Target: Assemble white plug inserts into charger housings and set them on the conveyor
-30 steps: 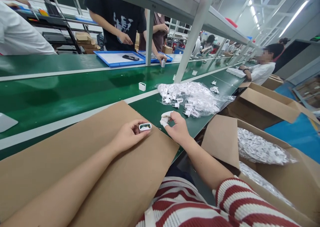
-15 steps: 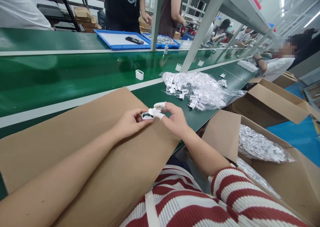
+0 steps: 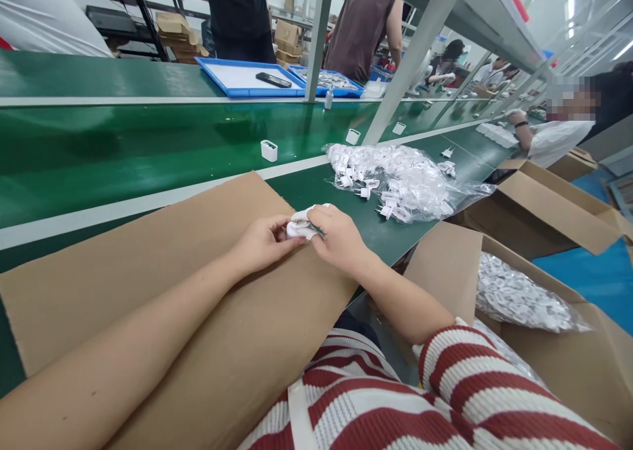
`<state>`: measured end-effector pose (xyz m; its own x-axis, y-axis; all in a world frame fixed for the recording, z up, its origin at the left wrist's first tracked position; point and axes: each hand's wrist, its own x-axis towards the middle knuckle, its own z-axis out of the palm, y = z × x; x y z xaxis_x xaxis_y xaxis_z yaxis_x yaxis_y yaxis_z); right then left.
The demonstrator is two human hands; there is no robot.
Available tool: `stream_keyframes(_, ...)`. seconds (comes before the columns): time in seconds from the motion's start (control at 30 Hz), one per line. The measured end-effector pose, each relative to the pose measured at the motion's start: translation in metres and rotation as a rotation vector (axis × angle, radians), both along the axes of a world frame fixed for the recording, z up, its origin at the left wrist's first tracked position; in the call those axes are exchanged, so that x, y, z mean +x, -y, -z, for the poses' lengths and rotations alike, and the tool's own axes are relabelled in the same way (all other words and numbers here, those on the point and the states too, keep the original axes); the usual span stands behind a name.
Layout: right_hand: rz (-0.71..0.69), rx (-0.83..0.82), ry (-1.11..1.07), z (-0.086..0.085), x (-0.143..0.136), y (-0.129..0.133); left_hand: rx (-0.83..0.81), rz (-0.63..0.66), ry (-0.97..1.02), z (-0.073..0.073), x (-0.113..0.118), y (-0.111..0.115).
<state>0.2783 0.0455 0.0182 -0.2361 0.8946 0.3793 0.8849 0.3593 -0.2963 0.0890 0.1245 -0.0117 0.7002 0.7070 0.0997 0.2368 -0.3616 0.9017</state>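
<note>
Over a flat cardboard sheet (image 3: 208, 258), my left hand (image 3: 262, 244) pinches a small white charger housing (image 3: 297, 231) from the left. My right hand (image 3: 341, 239), with white finger covers on thumb and forefinger, closes round a white plug cap at the housing's top. The fingers hide most of the cap, so I cannot tell how far it sits in. Beyond my right hand lies a clear plastic bag of white plug caps (image 3: 410, 179), several spilling from its near side. Another white housing (image 3: 269, 150), open at the top, stands on the green belt (image 3: 148, 146).
Open cardboard boxes (image 3: 445, 258) stand on the right, one with a bag of white parts (image 3: 524, 298). A grey metal post (image 3: 415, 61) rises behind the plug caps. Across the belt are a blue tray (image 3: 237, 84) with a dark device, and other people.
My right hand has brought the plug cap onto the housing, covering its open top. The standing housing on the belt has shifted left. People across the belt have moved.
</note>
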Motion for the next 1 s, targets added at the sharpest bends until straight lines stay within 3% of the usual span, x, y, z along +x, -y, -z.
stream_keyframes(0.2, -0.015, -0.001, 0.002, 0.0, -0.002, -0.004, 0.068, 0.024, -0.005, 0.004, -0.001, -0.001)
stream_keyframes(0.47, 0.1, -0.058, -0.014, 0.0, -0.011, -0.004, 0.506, -0.055, -0.284, -0.007, -0.006, -0.002)
stream_keyframes(0.63, -0.064, -0.116, -0.353, 0.009, 0.022, -0.011, 0.366, -0.054, -0.28, -0.016, -0.008, -0.004)
stream_keyframes(0.7, -0.026, -0.101, -0.366, 0.013, 0.05, -0.016, 0.276, -0.212, -0.256, -0.027, -0.012, -0.017)
stream_keyframes(0.83, 0.353, -0.212, -0.018, 0.018, 0.101, -0.024, 0.252, -0.725, -0.314, -0.062, -0.025, -0.067)
stream_keyframes(0.93, 0.419, -0.26, 0.046, 0.022, 0.12, -0.025, 0.282, -0.929, -0.495, -0.08, -0.038, -0.109)
stream_keyframes(1.0, 0.413, -0.239, 0.032, 0.024, 0.124, -0.023, 0.292, -0.973, -0.615, -0.081, -0.048, -0.13)
